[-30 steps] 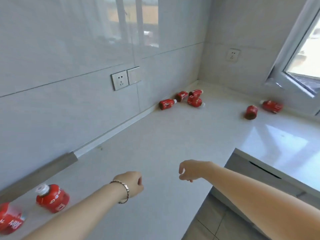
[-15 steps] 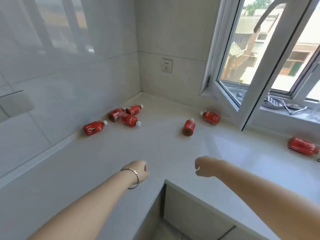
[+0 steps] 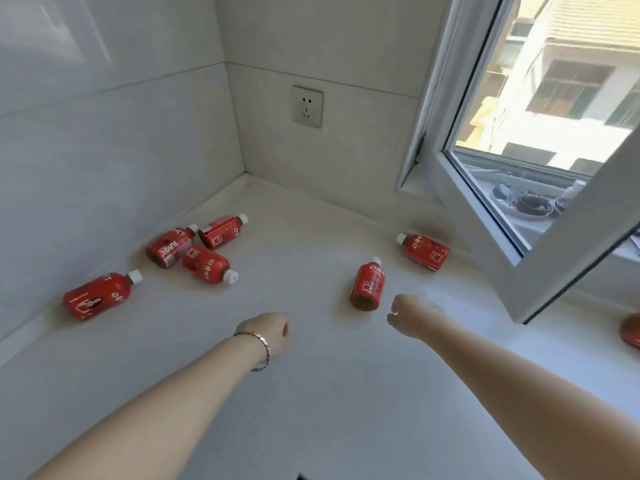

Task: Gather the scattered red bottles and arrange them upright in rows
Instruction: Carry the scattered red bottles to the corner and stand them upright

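Several red bottles with white caps lie on their sides on the white counter (image 3: 311, 393). A cluster of three lies near the left wall: one (image 3: 169, 247), one (image 3: 221, 231) and one (image 3: 206, 265). Further left lies a single bottle (image 3: 98, 296). Another bottle (image 3: 368, 285) lies in the middle, just ahead of my right hand (image 3: 410, 315). One more (image 3: 425, 251) rests under the window, and part of a bottle (image 3: 630, 330) shows at the right edge. My left hand (image 3: 272, 332), with a bracelet on its wrist, hovers with curled fingers and holds nothing. My right hand is also loosely closed and empty.
Tiled walls meet in a corner behind the bottles, with a wall socket (image 3: 307, 106) on the back wall. An open window sash (image 3: 540, 271) juts inward over the right part of the counter. The windowsill (image 3: 530, 206) holds small items.
My view has swung right and closer to the corner, so the bottles look larger and nearer. Both hands have reached further forward over the counter; my right hand is now close to the middle bottle.
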A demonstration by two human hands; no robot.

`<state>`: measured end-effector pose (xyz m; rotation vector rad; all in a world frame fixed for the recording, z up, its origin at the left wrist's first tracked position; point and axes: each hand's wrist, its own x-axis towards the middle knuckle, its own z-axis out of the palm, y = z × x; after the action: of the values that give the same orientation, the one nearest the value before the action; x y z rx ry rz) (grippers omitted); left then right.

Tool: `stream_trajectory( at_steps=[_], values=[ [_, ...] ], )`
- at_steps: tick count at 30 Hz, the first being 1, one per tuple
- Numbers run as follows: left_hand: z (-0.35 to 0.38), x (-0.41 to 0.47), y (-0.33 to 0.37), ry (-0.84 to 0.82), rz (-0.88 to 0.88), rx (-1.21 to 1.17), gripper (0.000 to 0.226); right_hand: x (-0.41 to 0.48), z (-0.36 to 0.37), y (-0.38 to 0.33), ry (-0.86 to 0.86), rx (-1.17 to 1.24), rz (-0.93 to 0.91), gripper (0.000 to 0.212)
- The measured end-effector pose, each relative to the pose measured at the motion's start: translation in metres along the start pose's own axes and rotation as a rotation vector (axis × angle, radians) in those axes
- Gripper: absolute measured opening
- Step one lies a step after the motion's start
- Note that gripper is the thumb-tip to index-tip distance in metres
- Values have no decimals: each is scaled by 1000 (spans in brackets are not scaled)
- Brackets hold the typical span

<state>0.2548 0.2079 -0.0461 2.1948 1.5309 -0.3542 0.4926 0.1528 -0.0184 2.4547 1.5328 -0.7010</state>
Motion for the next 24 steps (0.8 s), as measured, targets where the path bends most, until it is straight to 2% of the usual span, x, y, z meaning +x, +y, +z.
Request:
stream_trajectory(
  at_steps=[9, 13, 16, 18, 21, 24],
  values=[
    [-38, 113, -54, 1, -20, -4, 10, 164, -39, -33, 43, 129, 147, 37],
    [-39, 130, -81, -16, -76, 55, 7, 213, -25, -48, -64, 157, 167, 45],
    [-38, 131, -90, -30, -86, 56, 8, 215, -17, -46, -130, 151, 233, 27],
    [-38, 134, -96, -6, -115, 39, 18, 219, -18, -46, -135, 127, 256, 24],
    [-42, 140, -103, 78, -98, 98, 26, 213, -24, -57, -148, 84, 178, 35],
    [-45, 153, -111, 101, -40, 332, 35, 193, -27, -78, -166, 63, 47, 31]
  ],
)
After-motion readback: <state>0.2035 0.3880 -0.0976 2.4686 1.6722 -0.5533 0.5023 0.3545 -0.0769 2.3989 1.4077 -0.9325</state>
